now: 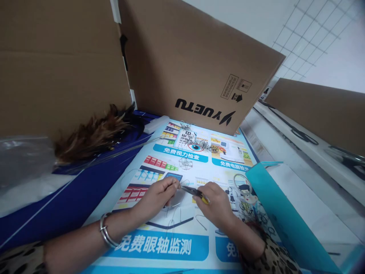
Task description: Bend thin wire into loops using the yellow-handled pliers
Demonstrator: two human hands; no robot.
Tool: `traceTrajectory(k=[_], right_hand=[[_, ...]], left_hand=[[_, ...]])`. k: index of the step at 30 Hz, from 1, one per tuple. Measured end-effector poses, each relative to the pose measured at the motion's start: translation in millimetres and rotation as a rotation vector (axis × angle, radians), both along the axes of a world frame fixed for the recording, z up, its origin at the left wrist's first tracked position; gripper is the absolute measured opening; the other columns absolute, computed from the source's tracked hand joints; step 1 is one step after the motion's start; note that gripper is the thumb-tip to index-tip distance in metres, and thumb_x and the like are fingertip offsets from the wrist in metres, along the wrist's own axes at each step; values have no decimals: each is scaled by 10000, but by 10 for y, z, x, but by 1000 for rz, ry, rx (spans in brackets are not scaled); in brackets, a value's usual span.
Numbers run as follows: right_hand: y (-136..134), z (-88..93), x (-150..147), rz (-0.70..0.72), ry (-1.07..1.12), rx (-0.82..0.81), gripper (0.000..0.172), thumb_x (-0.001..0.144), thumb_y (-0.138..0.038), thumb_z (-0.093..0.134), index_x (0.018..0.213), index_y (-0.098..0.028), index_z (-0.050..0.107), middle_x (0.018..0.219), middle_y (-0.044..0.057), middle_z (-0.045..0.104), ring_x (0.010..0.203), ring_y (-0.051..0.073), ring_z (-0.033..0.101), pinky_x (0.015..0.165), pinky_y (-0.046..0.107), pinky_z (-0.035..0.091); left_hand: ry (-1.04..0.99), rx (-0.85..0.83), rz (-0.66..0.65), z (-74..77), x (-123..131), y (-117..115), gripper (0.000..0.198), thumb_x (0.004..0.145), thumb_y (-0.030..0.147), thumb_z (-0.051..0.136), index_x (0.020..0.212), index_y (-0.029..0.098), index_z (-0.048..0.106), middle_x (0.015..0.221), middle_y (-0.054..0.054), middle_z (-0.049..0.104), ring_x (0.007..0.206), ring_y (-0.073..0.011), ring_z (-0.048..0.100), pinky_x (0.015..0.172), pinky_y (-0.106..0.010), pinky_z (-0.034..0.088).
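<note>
My left hand (158,196) pinches a thin loop of wire (177,198) over a printed poster (159,247). The fingers are closed on the wire's upper end. My right hand (215,201) grips small pliers (195,192) with yellow handles, and their dark jaws point left and meet the wire at my left fingertips. A silver bangle (107,230) sits on my left wrist. Small tangled wire pieces (186,163) lie farther up the poster, with a larger cluster (199,144) near the box.
A large brown cardboard box (199,64) stands behind the poster. A feather duster (97,133) lies at the left on blue cloth (71,198). A teal paper bag (285,217) lies at the right. Another bent wire (201,222) rests below my right hand.
</note>
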State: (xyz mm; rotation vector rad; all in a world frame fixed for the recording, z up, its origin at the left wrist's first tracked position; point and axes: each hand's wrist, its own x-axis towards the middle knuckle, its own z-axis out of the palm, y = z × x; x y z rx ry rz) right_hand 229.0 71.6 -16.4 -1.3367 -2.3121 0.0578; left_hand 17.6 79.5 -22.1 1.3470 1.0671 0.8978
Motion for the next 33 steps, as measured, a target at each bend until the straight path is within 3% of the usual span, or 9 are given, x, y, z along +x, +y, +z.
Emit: traceTrajectory(k=[8, 14, 24, 33], right_hand=[[17, 62, -10, -72, -63, -11, 156, 797, -313, 568, 899, -205, 615, 830, 54, 592, 836, 191, 540, 758, 297, 435], [56, 53, 38, -92, 26, 24, 152, 791, -297, 569, 891, -188, 604, 827, 58, 587, 811, 188, 534, 743, 299, 436], [-5, 64, -65, -36, -16, 0, 128, 806, -272, 554, 893, -186, 593, 835, 63, 573, 829, 194, 509, 744, 311, 419], [-9, 41, -38, -69, -26, 11, 144, 814, -275, 544, 908, -178, 593, 840, 71, 565, 831, 198, 504, 737, 317, 418]], left_hand=[[52, 60, 96, -78, 2, 5, 196, 849, 327, 414, 729, 193, 492, 535, 58, 449, 463, -96, 412, 453, -193, 326], [73, 63, 162, -58, -25, 13, 190, 834, 334, 423, 728, 195, 497, 502, 63, 439, 438, -107, 399, 442, -201, 334], [-56, -8, 50, -23, 34, -19, 213, 843, 351, 430, 718, 184, 474, 560, 59, 449, 450, -85, 412, 450, -197, 321], [-91, -19, 60, -21, 34, -22, 210, 845, 355, 432, 739, 181, 485, 579, 61, 448, 449, -74, 419, 444, -190, 314]])
